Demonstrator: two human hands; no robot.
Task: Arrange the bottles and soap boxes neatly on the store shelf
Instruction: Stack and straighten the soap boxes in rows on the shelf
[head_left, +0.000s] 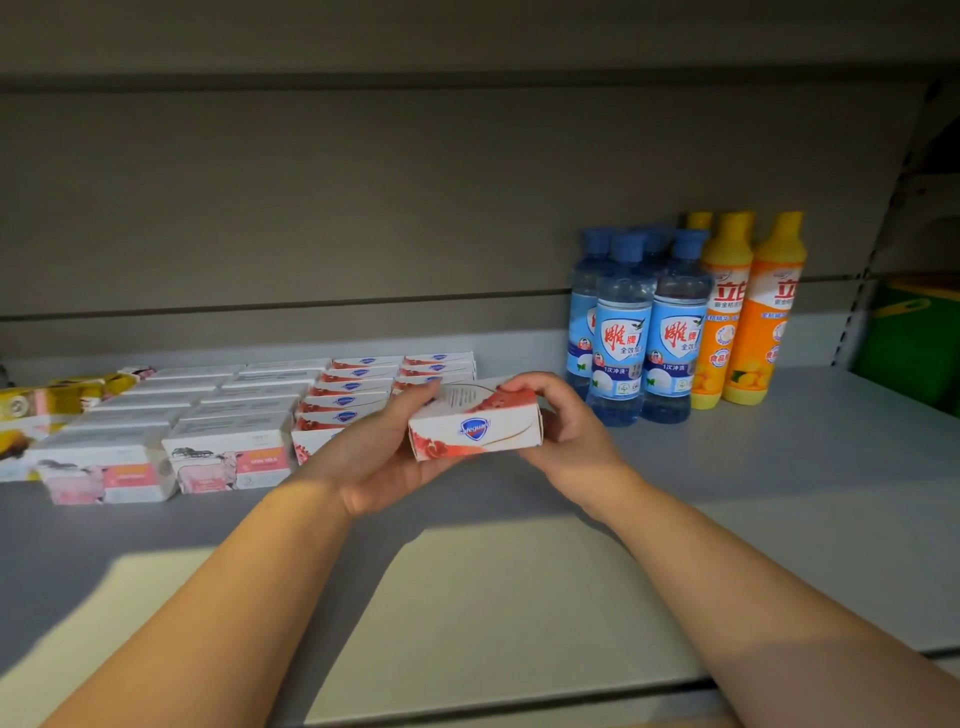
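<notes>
While the other soap boxes (343, 400) sit in rows and the bottles (675, 322) stand together, the left hand (374, 457) and right hand (566, 431) curl fingers round one Safeguard soap box (475, 431) above the shelf (779, 493), not yet placed.

The Safeguard soap box (475, 431) is made of thin printed cardboard with a faint sheen. The blue-capped bottles (623, 332) are formed of clear glossy plastic, the orange bottles (763, 322) of opaque glossy plastic. The shelf (779, 493) and back panel (363, 208) are finished smooth, matt grey.
</notes>
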